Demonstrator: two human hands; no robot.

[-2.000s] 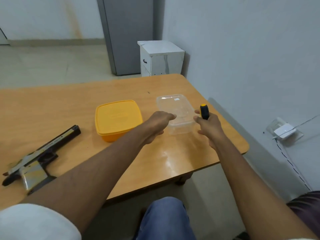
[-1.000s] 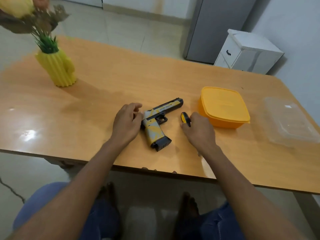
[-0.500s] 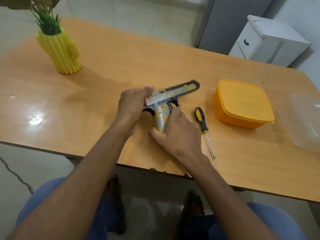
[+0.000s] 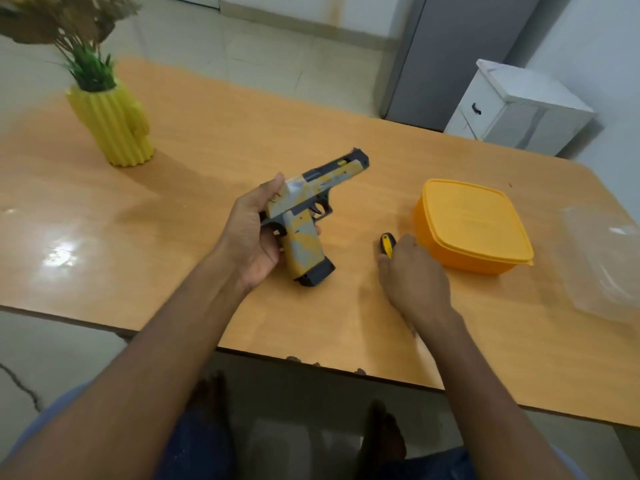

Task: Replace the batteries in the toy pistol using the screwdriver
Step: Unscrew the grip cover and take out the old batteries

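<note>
The toy pistol (image 4: 308, 216), grey and yellow with a dark barrel tip and dark grip base, is held tilted just above the wooden table (image 4: 214, 133), barrel pointing away to the right. My left hand (image 4: 252, 233) grips it around the back of the slide and the grip. My right hand (image 4: 414, 275) lies over the screwdriver (image 4: 387, 244), fingers curled on it; only the yellow and black end of its handle shows, the shaft is hidden under the hand.
An orange lidded box (image 4: 472, 225) stands just right of my right hand. A clear plastic container (image 4: 606, 261) lies at the table's right edge. A yellow cactus-shaped vase (image 4: 112, 128) with plants stands far left. A white cabinet (image 4: 519, 109) is behind the table.
My right hand left the pistol grip and moved right onto the screwdriver. My left hand now holds the pistol alone and has turned it more upright.
</note>
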